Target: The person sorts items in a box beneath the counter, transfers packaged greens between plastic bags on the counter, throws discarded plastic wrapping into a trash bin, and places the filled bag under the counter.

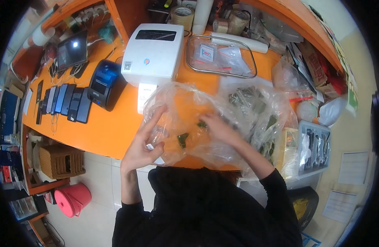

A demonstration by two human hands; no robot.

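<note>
A large clear plastic bag (173,92) lies spread on the orange counter (111,140). At its left side is my left hand (145,142), thumb and fingers apart, touching the plastic. My right hand (218,127) reaches over the bag, blurred by motion, its fingertips at a small dark green piece (202,123); whether it grips the piece is unclear. Another dark green piece (183,140) lies between the hands. To the right, more clear plastic holds several dark green pieces (249,99).
A white label printer (152,51) and a wire-rimmed tray (255,61) stand behind the bag. Leftward are a black printer (102,86) and several phones (65,99). A cutlery tray (302,152) sits at the right, and a pink bucket (76,197) on the floor.
</note>
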